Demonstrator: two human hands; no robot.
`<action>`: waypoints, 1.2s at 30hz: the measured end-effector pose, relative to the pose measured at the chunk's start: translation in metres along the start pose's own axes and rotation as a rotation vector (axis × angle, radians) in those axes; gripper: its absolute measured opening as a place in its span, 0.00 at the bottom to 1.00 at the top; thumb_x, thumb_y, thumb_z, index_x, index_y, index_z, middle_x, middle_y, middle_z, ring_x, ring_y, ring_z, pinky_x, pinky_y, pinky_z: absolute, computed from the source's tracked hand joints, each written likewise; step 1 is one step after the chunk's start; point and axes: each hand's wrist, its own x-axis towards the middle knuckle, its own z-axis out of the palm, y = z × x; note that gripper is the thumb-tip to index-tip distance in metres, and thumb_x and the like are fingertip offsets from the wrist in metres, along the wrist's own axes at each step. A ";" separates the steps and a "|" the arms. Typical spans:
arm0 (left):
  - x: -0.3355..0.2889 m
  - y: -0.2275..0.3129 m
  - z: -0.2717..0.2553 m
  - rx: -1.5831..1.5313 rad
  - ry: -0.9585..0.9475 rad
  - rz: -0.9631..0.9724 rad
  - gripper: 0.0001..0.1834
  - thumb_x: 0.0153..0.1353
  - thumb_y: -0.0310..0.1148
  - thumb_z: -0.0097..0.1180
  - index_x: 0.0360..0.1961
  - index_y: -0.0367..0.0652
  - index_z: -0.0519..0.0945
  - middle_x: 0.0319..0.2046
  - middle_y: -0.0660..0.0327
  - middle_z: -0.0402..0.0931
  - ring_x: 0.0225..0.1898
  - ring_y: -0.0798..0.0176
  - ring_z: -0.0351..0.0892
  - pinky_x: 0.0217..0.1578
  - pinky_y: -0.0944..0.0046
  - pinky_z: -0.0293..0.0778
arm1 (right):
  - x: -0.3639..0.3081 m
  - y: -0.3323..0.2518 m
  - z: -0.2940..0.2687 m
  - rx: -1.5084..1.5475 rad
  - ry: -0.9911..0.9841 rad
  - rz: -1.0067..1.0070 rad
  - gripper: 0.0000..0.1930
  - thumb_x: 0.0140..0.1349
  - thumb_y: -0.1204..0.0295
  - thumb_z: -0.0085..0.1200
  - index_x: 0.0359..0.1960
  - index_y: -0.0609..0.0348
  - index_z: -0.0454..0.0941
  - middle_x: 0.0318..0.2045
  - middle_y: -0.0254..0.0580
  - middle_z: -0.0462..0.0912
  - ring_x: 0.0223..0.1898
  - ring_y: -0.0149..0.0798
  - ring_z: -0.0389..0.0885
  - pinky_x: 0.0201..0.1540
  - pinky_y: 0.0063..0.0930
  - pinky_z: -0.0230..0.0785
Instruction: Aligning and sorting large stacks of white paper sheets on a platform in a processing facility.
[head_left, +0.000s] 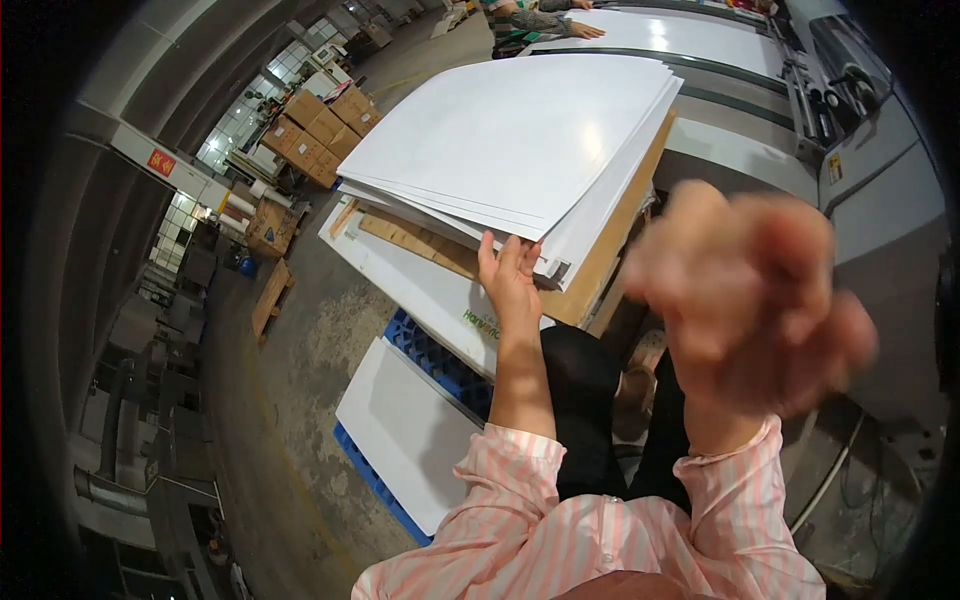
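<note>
Large glossy white sheets [500, 130] lie in a fanned stack, their near corner raised a little above the sheets below. At that near edge is my left hand [512, 280], its fingers bent round the edge of the upper sheets; part of the fingertips is hidden there. My right hand [745, 295] is lifted close to the camera, to the right of the stack. Motion smears its fingers, and I can make out nothing held in it. A brown board [610, 230] and a wooden plank [420, 243] show beneath the stack.
A white sheet-topped blue pallet [400, 435] sits on the floor at lower left. A grey machine [885, 200] stands at right. Beyond the stack, another person's hand [585, 30] rests on a white panel [660, 35]. Cardboard boxes [320, 125] are piled at far left.
</note>
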 end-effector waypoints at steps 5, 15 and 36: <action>0.012 0.005 -0.028 0.066 0.000 -0.046 0.35 0.56 0.26 0.53 0.59 0.27 0.48 0.37 0.56 0.69 0.36 0.67 0.71 0.37 0.68 0.75 | 0.002 0.065 -0.027 -0.165 0.485 0.210 0.08 0.56 0.74 0.52 0.35 0.66 0.76 0.31 0.39 0.79 0.30 0.28 0.77 0.35 0.18 0.68; 0.019 0.000 -0.021 0.139 0.040 -0.103 0.37 0.55 0.33 0.57 0.58 0.26 0.51 0.36 0.55 0.70 0.33 0.65 0.74 0.31 0.67 0.76 | -0.011 0.153 -0.101 -1.018 -0.062 0.700 0.10 0.56 0.68 0.53 0.30 0.64 0.78 0.22 0.34 0.77 0.24 0.26 0.72 0.30 0.19 0.65; 0.006 0.010 -0.009 0.268 0.143 -0.084 0.29 0.57 0.26 0.48 0.58 0.27 0.53 0.33 0.56 0.72 0.31 0.66 0.74 0.32 0.69 0.74 | 0.004 0.168 -0.102 -1.379 0.006 0.074 0.01 0.50 0.77 0.54 0.26 0.60 0.76 0.20 0.39 0.72 0.22 0.39 0.72 0.23 0.29 0.64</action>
